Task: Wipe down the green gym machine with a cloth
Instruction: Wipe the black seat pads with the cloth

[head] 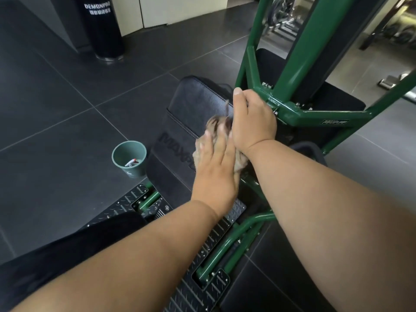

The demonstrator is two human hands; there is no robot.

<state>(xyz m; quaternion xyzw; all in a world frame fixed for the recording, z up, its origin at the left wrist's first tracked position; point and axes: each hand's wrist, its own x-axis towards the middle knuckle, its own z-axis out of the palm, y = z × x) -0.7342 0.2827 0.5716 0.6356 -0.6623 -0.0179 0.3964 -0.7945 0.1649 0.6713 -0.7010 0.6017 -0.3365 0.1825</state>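
Observation:
The green gym machine (299,64) rises at the right, its steel tubes meeting at a bolted joint over a black padded bench (191,104). A crumpled tan cloth (213,124) lies against the pad's right edge, beside the frame. My left hand (215,167) presses flat on the cloth, fingers spread over it. My right hand (252,118) is closed around the cloth's upper part, right at the green joint, thumb pointing up. Most of the cloth is hidden under both hands.
A green cup (129,158) with small items inside stands on the dark tiled floor left of the bench. A black cylindrical bag (101,25) stands at the back. Black tread footplates (209,244) lie below my arms. Weight racks (283,21) are far right.

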